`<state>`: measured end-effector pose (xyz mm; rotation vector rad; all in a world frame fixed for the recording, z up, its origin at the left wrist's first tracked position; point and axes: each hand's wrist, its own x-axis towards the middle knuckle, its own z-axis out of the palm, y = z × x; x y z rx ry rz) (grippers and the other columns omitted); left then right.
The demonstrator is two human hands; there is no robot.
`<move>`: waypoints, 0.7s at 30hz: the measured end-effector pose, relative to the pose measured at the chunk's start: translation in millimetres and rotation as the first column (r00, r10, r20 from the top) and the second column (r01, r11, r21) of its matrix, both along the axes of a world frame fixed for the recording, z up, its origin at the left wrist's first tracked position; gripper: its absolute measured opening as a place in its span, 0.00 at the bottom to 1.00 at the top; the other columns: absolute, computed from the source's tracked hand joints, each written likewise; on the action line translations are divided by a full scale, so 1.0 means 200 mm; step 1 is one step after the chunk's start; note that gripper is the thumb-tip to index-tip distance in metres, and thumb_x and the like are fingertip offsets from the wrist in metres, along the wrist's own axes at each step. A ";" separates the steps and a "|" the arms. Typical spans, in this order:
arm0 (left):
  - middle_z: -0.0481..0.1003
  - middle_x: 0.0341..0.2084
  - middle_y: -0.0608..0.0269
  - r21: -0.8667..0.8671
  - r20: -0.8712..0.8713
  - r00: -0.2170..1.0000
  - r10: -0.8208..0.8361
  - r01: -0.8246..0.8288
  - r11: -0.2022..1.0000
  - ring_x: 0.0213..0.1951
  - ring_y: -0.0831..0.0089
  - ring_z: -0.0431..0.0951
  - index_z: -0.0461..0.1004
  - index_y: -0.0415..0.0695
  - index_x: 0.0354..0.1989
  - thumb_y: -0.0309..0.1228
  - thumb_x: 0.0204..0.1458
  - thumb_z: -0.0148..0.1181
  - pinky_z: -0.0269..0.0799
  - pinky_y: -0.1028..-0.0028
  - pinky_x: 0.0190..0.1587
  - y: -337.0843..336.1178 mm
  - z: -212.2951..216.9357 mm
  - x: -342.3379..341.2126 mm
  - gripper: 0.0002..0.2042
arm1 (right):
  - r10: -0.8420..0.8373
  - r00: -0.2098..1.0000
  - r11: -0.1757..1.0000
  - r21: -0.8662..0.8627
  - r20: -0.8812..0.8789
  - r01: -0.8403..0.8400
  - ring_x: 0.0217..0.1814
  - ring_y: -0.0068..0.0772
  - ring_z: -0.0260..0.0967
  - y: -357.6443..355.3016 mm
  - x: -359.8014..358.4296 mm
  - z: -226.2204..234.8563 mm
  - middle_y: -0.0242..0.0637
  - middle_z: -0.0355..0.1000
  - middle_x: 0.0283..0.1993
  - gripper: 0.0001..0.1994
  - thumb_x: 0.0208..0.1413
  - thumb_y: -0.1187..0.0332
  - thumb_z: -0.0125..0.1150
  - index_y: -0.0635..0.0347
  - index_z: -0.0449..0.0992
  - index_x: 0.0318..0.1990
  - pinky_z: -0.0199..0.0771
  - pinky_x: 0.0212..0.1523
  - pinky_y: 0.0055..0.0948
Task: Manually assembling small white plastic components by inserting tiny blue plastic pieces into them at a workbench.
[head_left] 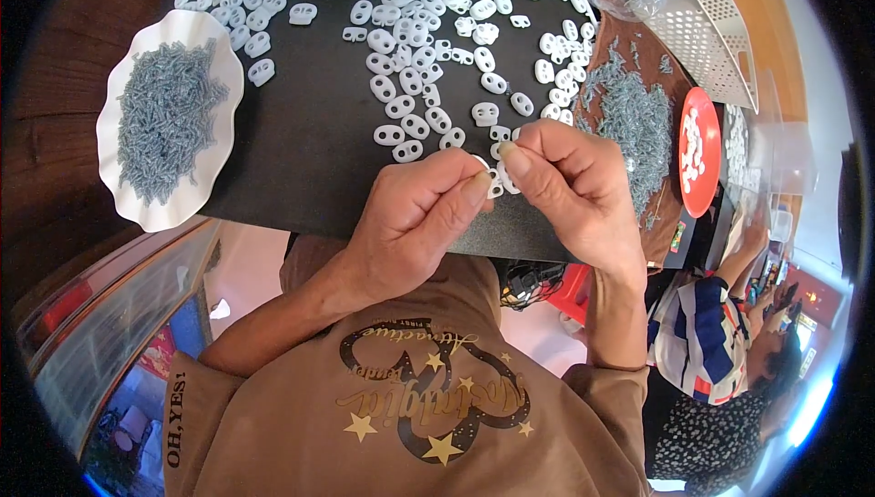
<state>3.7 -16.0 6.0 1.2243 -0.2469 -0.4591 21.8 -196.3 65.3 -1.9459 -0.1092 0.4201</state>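
Observation:
Both of my hands are close together over the near edge of the black table, each in a pinch. Between the thumb and forefinger of my left hand [415,219] is a white plastic cord lock, mostly covered by the fingers. My right hand [579,191] has its thumb pressed to the curled forefinger; whatever it grips is too small or hidden to make out. Just beyond and between the fingertips lie white two-hole cord locks [485,114]. Many more are scattered across the black mat [301,141], some in a pile [260,5] at the far left.
At left stands a white scalloped dish [235,87] heaped with small grey springs [169,123]. More springs [638,123] lie on a brown cloth [670,87] at right. Beside it are a red plate [690,196] with small white parts and a white perforated basket [697,32]. People sit at lower right.

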 end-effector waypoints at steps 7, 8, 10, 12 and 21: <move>0.64 0.17 0.72 0.016 0.027 0.999 0.022 -0.022 1.000 0.20 0.86 0.59 0.70 0.36 0.33 0.32 0.64 0.46 0.54 0.82 0.21 0.00 0.01 0.01 0.12 | -0.013 0.986 0.999 -0.038 0.169 0.020 0.21 0.12 0.49 0.03 -0.01 0.00 0.24 0.57 0.18 0.11 0.58 0.73 0.57 0.64 0.68 0.24 0.50 0.20 0.20; 0.64 0.17 0.72 0.010 0.012 1.000 0.029 -0.029 1.000 0.19 0.86 0.59 0.70 0.36 0.33 0.33 0.63 0.47 0.54 0.82 0.21 0.00 0.00 0.00 0.12 | -0.032 0.994 0.999 -0.026 0.102 0.035 0.23 0.12 0.47 0.03 -0.01 0.00 0.22 0.57 0.21 0.11 0.59 0.74 0.55 0.64 0.67 0.24 0.47 0.22 0.18; 0.64 0.17 0.72 0.004 -0.004 0.999 0.037 -0.037 0.999 0.19 0.86 0.59 0.70 0.36 0.33 0.33 0.63 0.47 0.54 0.82 0.21 -0.01 0.00 0.00 0.12 | -0.028 0.995 0.999 -0.027 0.092 0.030 0.23 0.12 0.47 0.03 -0.01 0.00 0.21 0.56 0.21 0.11 0.59 0.74 0.55 0.64 0.67 0.24 0.47 0.22 0.18; 0.64 0.17 0.72 -0.001 0.003 1.000 0.029 -0.029 1.000 0.19 0.86 0.59 0.70 0.36 0.33 0.33 0.63 0.47 0.54 0.82 0.21 -0.01 0.00 0.00 0.12 | -0.025 0.996 0.999 -0.028 0.082 0.027 0.23 0.12 0.47 0.02 -0.01 -0.01 0.21 0.56 0.20 0.11 0.59 0.74 0.55 0.64 0.67 0.24 0.47 0.22 0.18; 0.64 0.17 0.73 0.011 0.019 0.999 0.033 -0.033 0.999 0.19 0.86 0.60 0.70 0.36 0.33 0.33 0.63 0.47 0.55 0.82 0.21 0.00 0.00 0.00 0.13 | -0.018 0.983 0.999 -0.031 0.184 0.024 0.18 0.13 0.51 0.03 -0.01 -0.03 0.29 0.60 0.15 0.10 0.57 0.73 0.58 0.65 0.70 0.25 0.53 0.17 0.22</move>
